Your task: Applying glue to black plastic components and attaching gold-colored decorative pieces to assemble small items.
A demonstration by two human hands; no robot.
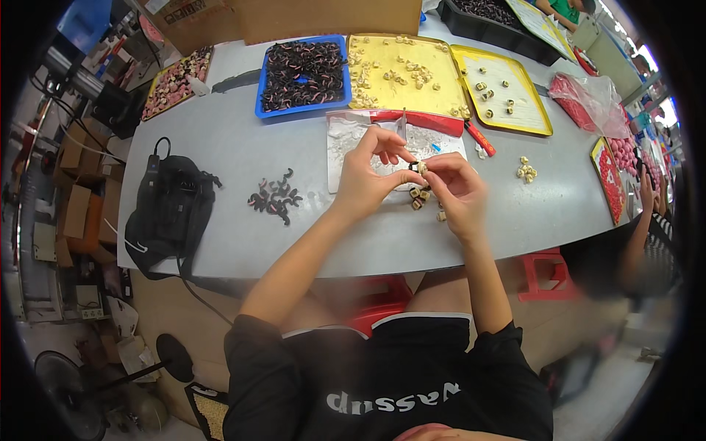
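Observation:
Above the near side of the grey table, my left hand point(368, 175) and my right hand point(462, 197) meet at a small cream-and-black piece point(420, 168). Thumb and finger of each hand pinch it from opposite sides. Just below the fingers lies a small cluster of black-and-cream pieces point(419, 197), partly hidden by my right hand. Behind my hands is a shallow white tray point(340, 136) with a red edge and white residue. Left of my left forearm, dark curved pieces point(276, 197) lie in a loose pile. Several cream pieces point(526, 170) sit to the right.
At the back stand a blue tray point(265, 112) of dark curved pieces, a yellow tray point(408, 55) with cream pieces and a yellow-rimmed tray point(518, 70) with a few cream-and-black ones. A red tube point(479, 138) lies nearby. A black bag point(173, 209) rests left. Another person point(640, 246) sits right.

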